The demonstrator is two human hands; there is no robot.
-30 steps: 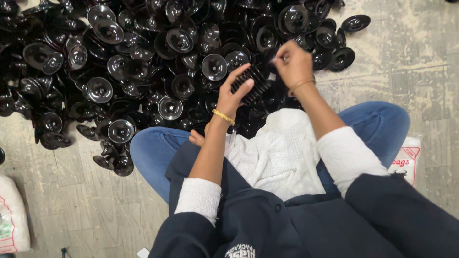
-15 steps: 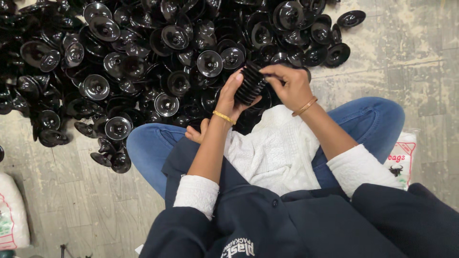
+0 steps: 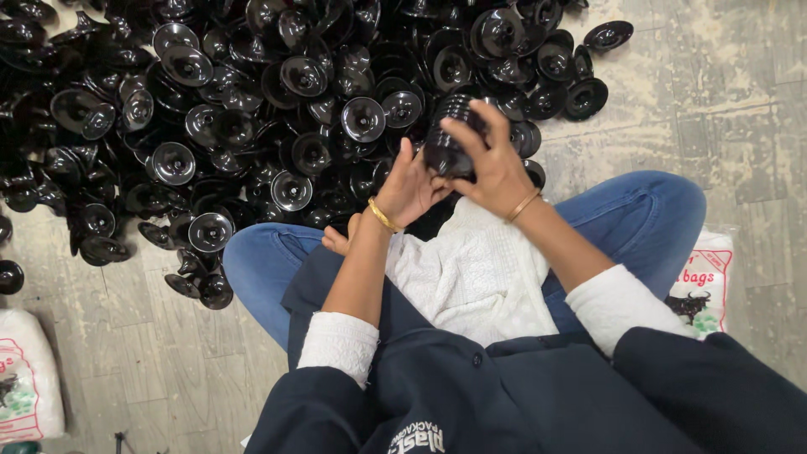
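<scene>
Two hands, left (image 3: pixel 409 187) and right (image 3: pixel 490 164), each grip clamped on one black stack (image 3: pixel 450 139).

left hand (image 3: pixel 409 187) cupped, right hand (image 3: pixel 492 164) gripping

Single head cam, looked steeply down over the wearer's chest and crossed legs onto the floor (image 3: pixel 723 101). Faced forward toward the heap of black cups (image 3: pixel 252 126) at frame top. Close range: both forearms filled the centre, lap at the bottom edge. No second view, so no overlap.
</scene>
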